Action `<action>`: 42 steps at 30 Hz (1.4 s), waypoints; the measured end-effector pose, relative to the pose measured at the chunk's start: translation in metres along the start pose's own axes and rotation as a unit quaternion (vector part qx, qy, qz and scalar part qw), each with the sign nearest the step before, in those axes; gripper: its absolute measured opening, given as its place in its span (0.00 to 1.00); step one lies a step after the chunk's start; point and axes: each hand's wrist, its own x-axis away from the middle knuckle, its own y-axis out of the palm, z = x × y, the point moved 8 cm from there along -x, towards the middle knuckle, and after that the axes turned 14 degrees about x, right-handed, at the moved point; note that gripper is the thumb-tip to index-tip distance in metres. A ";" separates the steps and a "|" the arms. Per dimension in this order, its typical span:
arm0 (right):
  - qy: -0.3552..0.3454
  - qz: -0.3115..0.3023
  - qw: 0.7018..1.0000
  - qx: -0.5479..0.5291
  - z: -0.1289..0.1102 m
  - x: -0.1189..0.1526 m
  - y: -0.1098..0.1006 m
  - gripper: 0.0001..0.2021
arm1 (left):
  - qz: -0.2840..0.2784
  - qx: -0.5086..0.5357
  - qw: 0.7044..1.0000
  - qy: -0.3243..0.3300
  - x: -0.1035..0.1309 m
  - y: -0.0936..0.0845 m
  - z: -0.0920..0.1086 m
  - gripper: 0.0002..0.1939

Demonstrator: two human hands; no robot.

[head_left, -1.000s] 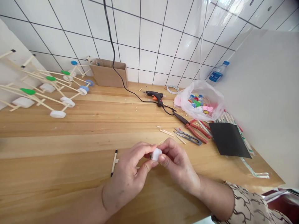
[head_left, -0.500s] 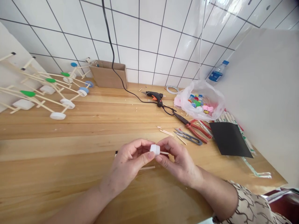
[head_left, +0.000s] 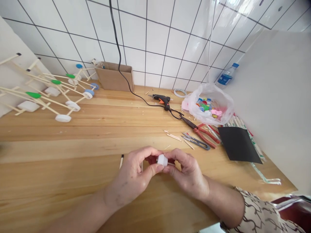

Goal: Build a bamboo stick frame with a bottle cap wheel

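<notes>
At the lower center of the frame, the left hand point(head_left: 132, 176) and the right hand point(head_left: 188, 173) are meeting over the counter point(head_left: 80, 139). The left hand is gripping a small white cap-like piece point(head_left: 162, 160) between thumb and fingers. The right hand is closing its fingertips against the right side of the same piece, and a thin pale stick point(head_left: 171, 164) is showing between its thumb and fingers.

A black-tipped stick point(head_left: 121, 161) is lying just left of the left hand, partly hidden by it. Above and right of the hands, short wooden bits point(head_left: 174, 137) are lying beside gray thread snips point(head_left: 196, 141), and red-handled pliers point(head_left: 200, 131) are resting just behind the snips. A black glue gun point(head_left: 163, 99) is lying near the center, with a roll of tape point(head_left: 180, 93) to its right.

In the right part of the frame, an open plastic bag point(head_left: 227, 113) is holding colorful caps point(head_left: 205, 106), a bottle point(head_left: 225, 77) is standing behind it, and a black sheet point(head_left: 239, 144) is lying in front, partly covering some wrapped strips point(head_left: 255, 145). At the upper left, stick frames with white and blue wheels point(head_left: 63, 118) are standing near a cardboard box point(head_left: 115, 77).
</notes>
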 end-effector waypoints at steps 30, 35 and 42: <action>-0.101 -0.014 0.979 0.179 -0.016 -0.004 -0.010 0.08 | 0.025 0.042 0.999 -0.013 0.002 0.000 0.000 0.12; 0.012 -0.085 0.993 0.076 0.002 -0.008 -0.008 0.09 | 0.048 0.057 0.997 -0.029 0.001 -0.007 -0.006 0.12; -0.023 -0.071 0.992 0.106 -0.003 -0.008 -0.010 0.08 | 0.045 0.075 0.995 -0.052 0.000 -0.006 -0.010 0.12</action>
